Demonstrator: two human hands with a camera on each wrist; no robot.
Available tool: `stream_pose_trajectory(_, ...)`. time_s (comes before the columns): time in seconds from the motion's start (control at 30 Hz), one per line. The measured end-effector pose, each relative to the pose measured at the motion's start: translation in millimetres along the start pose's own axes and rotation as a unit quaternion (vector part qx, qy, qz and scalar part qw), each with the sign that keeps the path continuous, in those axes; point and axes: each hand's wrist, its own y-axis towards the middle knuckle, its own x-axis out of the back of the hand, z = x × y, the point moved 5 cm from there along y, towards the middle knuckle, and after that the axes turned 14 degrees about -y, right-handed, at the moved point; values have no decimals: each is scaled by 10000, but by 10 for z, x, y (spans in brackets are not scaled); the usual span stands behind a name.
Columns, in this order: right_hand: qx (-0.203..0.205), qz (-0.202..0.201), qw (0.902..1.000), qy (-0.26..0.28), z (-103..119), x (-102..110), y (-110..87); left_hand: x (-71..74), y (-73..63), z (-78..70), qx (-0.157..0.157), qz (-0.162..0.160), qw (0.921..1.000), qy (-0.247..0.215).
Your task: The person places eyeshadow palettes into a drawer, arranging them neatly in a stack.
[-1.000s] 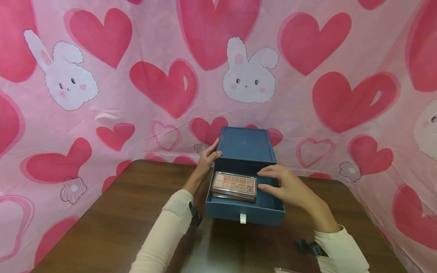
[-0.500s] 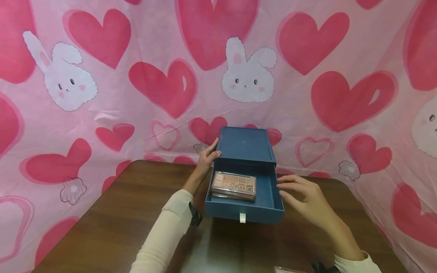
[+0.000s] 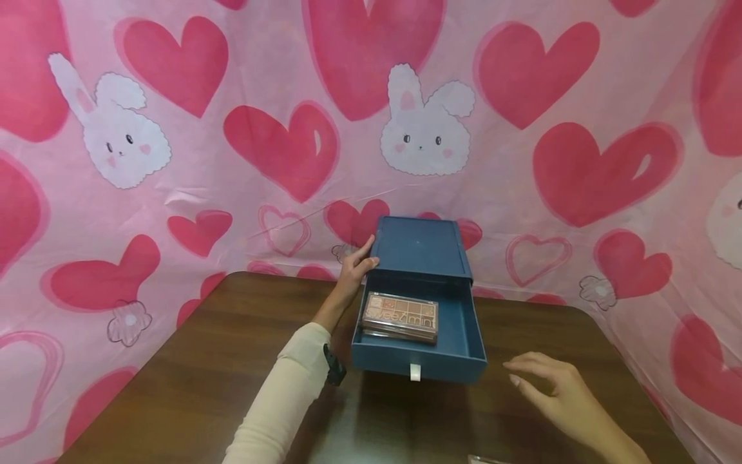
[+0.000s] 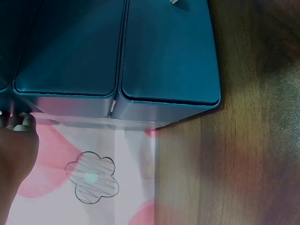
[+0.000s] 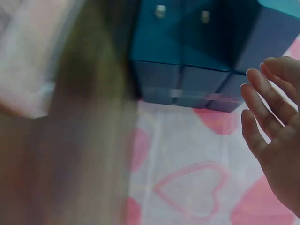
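Observation:
A blue drawer unit [image 3: 420,248] stands on the table with its top drawer [image 3: 455,316] pulled out. In the left part of that drawer lie stacked eyeshadow palettes [image 3: 400,316] with clear lids. My left hand [image 3: 350,274] holds the unit's upper left edge, thumb on top and fingers along the side; the left wrist view shows some of its fingers at that side. Right of the drawer, my right hand [image 3: 551,393] hovers apart from it, fingers loosely bent and nothing between them. In the right wrist view, its fingers are spread and slightly bent.
Lower drawer fronts [image 4: 168,51] are closed below the top one. The edge of a clear case [image 3: 484,459] shows at the bottom of the head view. A pink heart-patterned cloth [image 3: 278,154] hangs behind the brown table [image 3: 232,361].
My right hand has moved from beside the palettes inside the drawer, out over its right wall, then down and right. My left hand stays on the unit.

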Motion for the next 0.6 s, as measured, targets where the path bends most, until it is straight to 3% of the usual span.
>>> stream_pose_trajectory(0.33,588,292,9976,215,-72,-181,-534,-36,22,-16,-143,-2,9999,-94)
stream_pose_trajectory(0.43,463,752,9960,91,-128,-260,-683,-37,35,-10,-144,-18,9999,-82)
stream_pose_trajectory(0.6,957,1517,9836,186,-354,-502,-1050,-40,51,5,-133,-10,9998,-131)
